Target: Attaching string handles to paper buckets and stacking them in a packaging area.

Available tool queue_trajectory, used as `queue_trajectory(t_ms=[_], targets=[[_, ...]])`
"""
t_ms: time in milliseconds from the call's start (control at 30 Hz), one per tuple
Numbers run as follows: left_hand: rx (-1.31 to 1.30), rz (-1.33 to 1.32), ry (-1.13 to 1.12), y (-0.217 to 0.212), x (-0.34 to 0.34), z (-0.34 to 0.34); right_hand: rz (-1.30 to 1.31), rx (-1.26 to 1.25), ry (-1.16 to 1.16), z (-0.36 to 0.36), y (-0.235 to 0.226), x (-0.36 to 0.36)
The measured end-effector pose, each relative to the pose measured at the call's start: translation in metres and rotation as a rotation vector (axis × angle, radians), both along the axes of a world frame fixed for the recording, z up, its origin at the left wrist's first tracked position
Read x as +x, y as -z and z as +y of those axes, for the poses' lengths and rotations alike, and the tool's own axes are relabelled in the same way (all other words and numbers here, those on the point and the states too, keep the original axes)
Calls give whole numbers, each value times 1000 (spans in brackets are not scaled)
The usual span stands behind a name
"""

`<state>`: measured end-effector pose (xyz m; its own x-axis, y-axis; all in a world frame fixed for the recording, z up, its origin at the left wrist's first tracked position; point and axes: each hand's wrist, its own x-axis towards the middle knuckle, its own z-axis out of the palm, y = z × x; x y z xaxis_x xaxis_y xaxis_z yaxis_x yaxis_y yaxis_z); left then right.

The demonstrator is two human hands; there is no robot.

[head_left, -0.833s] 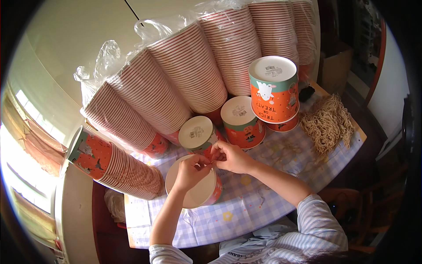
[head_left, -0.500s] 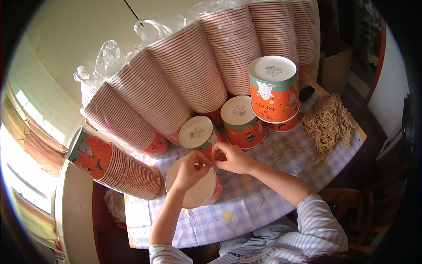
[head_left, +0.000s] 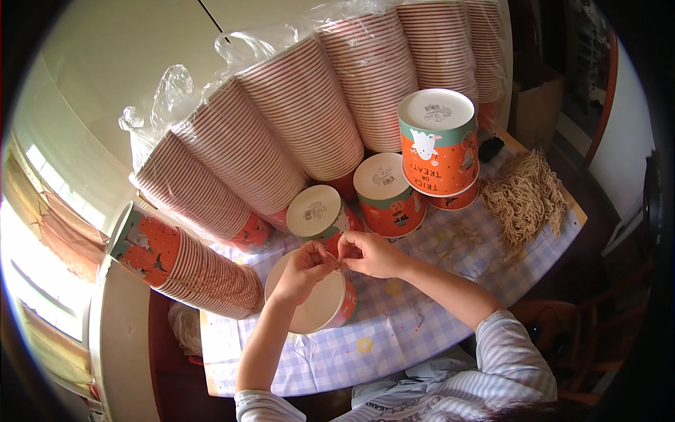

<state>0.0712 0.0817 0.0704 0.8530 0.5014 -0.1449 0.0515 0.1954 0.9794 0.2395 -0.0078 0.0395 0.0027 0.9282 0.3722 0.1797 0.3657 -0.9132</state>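
Observation:
My left hand and my right hand meet with pinched fingertips over the near paper bucket, which stands with its pale inside facing up. A thin pale string shows faintly between the fingertips; most of it is hidden by them. Just beyond my hands is an upside-down orange and green bucket, its white base upward. Another upturned bucket stands to its right. Farther right, a taller upturned bucket sits on top of another one.
Tall stacks of nested buckets in clear plastic line the back. A leaning stack is at the left. A heap of beige strings lies at the right, with loose strands beside it on the checked tablecloth.
My hands stay together over the near bucket, with only small shifts of the fingers. The left forearm has moved slightly left. Everything else is in the same place.

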Motion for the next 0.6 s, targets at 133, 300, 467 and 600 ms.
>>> queue_trajectory(t_ms=[133, 300, 467, 600], targets=[[-81, -33, -33, 7, 0, 1, 5, -28, -24, -1, -2, 0], [-209, -42, -46, 3, 0, -2, 22, 6, -40, 0, 2, -1], [-279, -58, -51, 4, -2, -1, -34, 17, -1, -3, -2, -2], [-286, -30, -92, 3, 0, -2, -61, 24, 19, -4, -4, -2]])
